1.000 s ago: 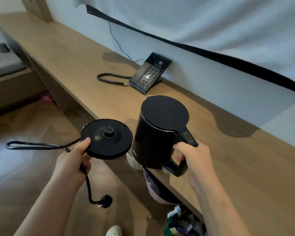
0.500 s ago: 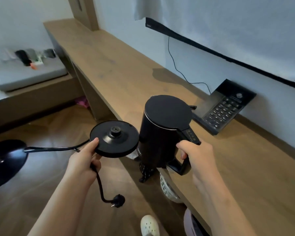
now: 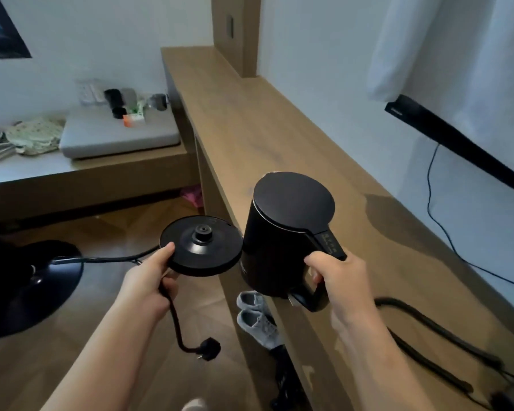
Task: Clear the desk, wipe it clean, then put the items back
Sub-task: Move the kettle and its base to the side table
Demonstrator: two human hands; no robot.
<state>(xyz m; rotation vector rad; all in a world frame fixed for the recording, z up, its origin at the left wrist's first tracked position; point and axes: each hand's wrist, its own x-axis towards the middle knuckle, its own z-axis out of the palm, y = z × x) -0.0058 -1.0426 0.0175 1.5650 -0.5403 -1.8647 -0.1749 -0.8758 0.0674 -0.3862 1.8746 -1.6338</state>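
My right hand (image 3: 343, 284) grips the handle of a black electric kettle (image 3: 282, 232), held upright in the air above the front edge of the long wooden desk (image 3: 279, 137). My left hand (image 3: 147, 280) holds the kettle's round black base (image 3: 201, 246) by its rim, level, just left of the kettle and off the desk over the floor. The base's power cord runs through my left hand and its plug (image 3: 209, 353) dangles below.
A coiled black phone cord (image 3: 433, 336) lies on the desk at the lower right. A low bench (image 3: 86, 170) at the left carries a grey cushion and small items. A black lamp base (image 3: 27, 286) stands on the floor; grey shoes (image 3: 257, 317) sit under the desk.
The view has swung left along the desk. The phone has left the frame, and the bench and lamp base have come into sight. Both hands keep the same hold on kettle and base.
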